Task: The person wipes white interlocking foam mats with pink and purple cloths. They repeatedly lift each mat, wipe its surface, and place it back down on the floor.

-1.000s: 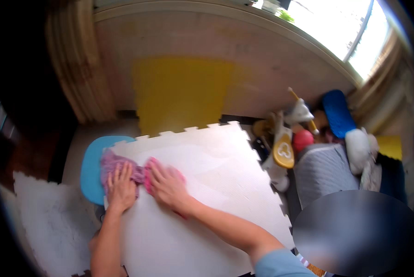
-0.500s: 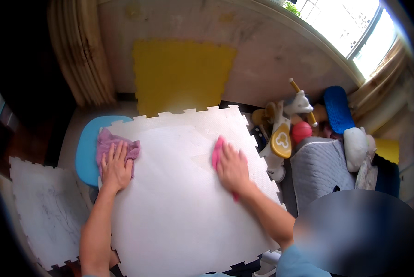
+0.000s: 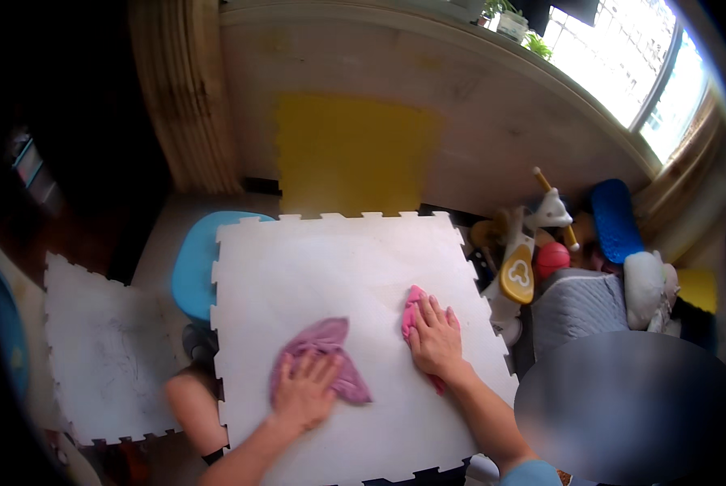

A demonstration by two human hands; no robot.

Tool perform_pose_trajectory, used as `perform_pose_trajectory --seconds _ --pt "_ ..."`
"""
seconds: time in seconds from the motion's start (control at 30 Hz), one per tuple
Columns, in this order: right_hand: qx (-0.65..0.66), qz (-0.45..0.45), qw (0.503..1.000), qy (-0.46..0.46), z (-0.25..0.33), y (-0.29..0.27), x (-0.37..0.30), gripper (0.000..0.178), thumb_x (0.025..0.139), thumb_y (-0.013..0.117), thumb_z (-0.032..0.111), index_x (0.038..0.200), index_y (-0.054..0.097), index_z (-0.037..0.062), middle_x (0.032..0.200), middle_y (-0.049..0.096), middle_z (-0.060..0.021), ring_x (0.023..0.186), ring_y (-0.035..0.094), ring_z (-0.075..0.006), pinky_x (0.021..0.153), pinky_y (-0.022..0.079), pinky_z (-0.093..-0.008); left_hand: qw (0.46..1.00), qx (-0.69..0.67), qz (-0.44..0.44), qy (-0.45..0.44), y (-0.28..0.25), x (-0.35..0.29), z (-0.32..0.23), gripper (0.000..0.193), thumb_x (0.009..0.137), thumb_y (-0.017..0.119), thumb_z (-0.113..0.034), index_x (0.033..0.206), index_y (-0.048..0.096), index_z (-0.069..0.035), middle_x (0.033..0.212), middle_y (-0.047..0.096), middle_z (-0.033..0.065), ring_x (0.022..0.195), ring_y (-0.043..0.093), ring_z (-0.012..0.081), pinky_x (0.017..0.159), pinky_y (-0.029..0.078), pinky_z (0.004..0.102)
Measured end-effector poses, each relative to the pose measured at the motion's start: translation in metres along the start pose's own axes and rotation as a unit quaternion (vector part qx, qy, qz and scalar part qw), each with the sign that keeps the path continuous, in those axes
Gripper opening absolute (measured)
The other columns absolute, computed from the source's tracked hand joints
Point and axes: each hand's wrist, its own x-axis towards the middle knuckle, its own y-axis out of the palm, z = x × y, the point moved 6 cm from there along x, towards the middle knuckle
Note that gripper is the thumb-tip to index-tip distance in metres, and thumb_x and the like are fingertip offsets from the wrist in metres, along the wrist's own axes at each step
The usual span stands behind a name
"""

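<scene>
A large white foam mat tile point(image 3: 338, 267) with toothed edges lies flat in front of me. On its near left part, my left hand point(image 3: 304, 393) rests with spread fingers on a purple cloth point(image 3: 348, 377), pressing it against the tile. The cloth is crumpled, with loose corners reaching past my fingers. Toward the right edge, my right hand point(image 3: 436, 336) lies flat over a pink cloth point(image 3: 412, 304). Most of the pink cloth is hidden beneath that hand; bits show beside the fingers and below the palm.
A light blue stool point(image 3: 193, 271) partly shows under the tile's left side. Another white tile point(image 3: 108, 348), marked with dark lines, lies at left. A yellow tile point(image 3: 355, 154) leans on the wall. Toys, including a pink ball point(image 3: 552, 259), and a grey quilted item point(image 3: 577, 308) crowd the right.
My left hand has slid the purple cloth from the tile's left edge inward and nearer to me. The right hand stays near the right edge. The whole view has shifted somewhat.
</scene>
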Motion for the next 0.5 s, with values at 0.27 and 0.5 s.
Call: perform_pose_trajectory --seconds 0.27,0.5 --pt "0.012 -0.015 1.000 0.017 0.016 0.023 0.025 0.060 0.101 0.047 0.031 0.149 0.046 -0.0055 0.165 0.031 -0.0256 0.153 0.031 -0.0427 0.119 0.026 -0.0659 0.974 0.068 -0.101 -0.189 -0.043 0.120 0.121 0.065 0.100 0.048 -0.038 0.159 0.041 -0.011 0.168 0.034 0.0064 0.157 0.022 0.0342 0.127 0.010 0.0601" --pt "0.000 0.000 1.000 0.005 0.019 0.020 0.032 0.061 0.101 0.046 0.033 0.151 0.045 -0.0034 0.166 0.031 -0.0236 0.154 0.030 -0.0404 0.120 0.025 -0.0641 0.999 -0.013 -0.040 0.033 -0.014 0.128 0.006 0.062 0.104 0.044 -0.042 0.158 0.043 -0.012 0.166 0.037 0.0072 0.157 0.024 0.0339 0.127 0.011 0.0592"
